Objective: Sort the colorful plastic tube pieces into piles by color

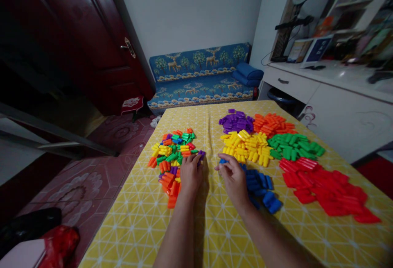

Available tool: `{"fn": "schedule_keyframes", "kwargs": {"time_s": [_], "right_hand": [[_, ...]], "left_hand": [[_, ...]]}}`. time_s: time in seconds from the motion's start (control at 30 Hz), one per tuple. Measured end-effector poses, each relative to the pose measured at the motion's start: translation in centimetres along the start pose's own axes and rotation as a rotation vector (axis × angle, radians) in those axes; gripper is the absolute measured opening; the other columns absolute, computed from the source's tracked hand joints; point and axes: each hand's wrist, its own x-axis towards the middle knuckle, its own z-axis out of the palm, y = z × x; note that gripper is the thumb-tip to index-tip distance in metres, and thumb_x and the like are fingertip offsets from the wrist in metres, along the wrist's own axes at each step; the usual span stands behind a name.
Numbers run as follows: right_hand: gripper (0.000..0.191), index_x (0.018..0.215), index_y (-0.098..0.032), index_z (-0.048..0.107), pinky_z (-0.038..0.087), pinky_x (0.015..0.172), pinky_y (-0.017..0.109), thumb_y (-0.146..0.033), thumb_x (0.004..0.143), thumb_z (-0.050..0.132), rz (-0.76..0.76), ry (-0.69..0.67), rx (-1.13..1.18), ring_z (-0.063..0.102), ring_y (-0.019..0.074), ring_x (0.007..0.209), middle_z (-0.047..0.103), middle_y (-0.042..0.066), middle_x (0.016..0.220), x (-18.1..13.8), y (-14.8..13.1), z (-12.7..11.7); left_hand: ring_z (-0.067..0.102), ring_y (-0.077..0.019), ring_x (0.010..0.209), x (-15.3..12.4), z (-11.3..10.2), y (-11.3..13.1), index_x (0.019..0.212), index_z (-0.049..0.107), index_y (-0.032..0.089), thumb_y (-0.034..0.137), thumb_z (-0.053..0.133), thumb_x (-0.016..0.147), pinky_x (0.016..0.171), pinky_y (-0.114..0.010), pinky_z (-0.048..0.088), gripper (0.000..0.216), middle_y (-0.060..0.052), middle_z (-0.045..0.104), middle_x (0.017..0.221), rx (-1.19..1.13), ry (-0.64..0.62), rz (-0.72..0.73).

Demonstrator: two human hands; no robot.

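Observation:
My left hand (190, 173) rests palm down on the right edge of a mixed pile of coloured plastic blocks (172, 153), its fingertips touching a purple block (201, 153). My right hand (233, 176) pinches a blue block (222, 161) between thumb and fingers, just left of a blue pile (260, 186). Sorted piles lie to the right on the yellow tablecloth (202, 227): yellow (247, 147), purple (236, 121), orange (273, 123), green (294, 145) and red (325, 186).
A blue patterned sofa bench (199, 77) stands beyond the table. A white cabinet (334, 104) with shelves is on the right, a dark red door (92, 42) on the left. A red bag (58, 245) lies on the tiled floor at lower left.

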Motion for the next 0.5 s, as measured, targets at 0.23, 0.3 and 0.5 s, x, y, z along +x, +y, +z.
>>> {"fn": "schedule_keyframes", "kwargs": {"time_s": [0.23,0.3,0.5], "right_hand": [[0.033,0.120,-0.020,0.059,0.055,0.074,0.033,-0.027,0.088,0.054,-0.079,-0.058,-0.083,0.068,0.0170,0.079,0.067,0.011,0.115,0.5,0.1,0.2],[0.040,0.126,-0.021,0.057,0.056,0.074,0.034,-0.027,0.086,0.057,-0.106,-0.078,-0.110,0.067,0.0172,0.079,0.065,0.011,0.120,0.6,0.0,0.4],[0.037,0.117,-0.019,0.062,0.054,0.062,0.030,-0.032,0.083,0.062,-0.045,-0.039,-0.134,0.066,0.0169,0.068,0.071,0.008,0.094,1.2,0.2,0.3]], "left_hand": [[0.066,-0.0223,0.101,0.3,0.4,2.0,0.110,0.071,0.018,0.039,0.063,0.085,0.086,-0.036,0.053,0.033,-0.011,0.071,0.111,-0.852,0.086,-0.225],[0.068,-0.0217,0.095,0.2,0.8,3.2,0.108,0.072,0.016,0.043,0.069,0.080,0.084,-0.035,0.053,0.039,-0.012,0.073,0.106,-1.082,0.074,-0.316],[0.069,-0.0197,0.079,-0.2,1.2,5.3,0.095,0.075,0.015,0.044,0.083,0.064,0.075,-0.032,0.054,0.043,-0.010,0.075,0.090,-1.345,0.068,-0.427]]}}
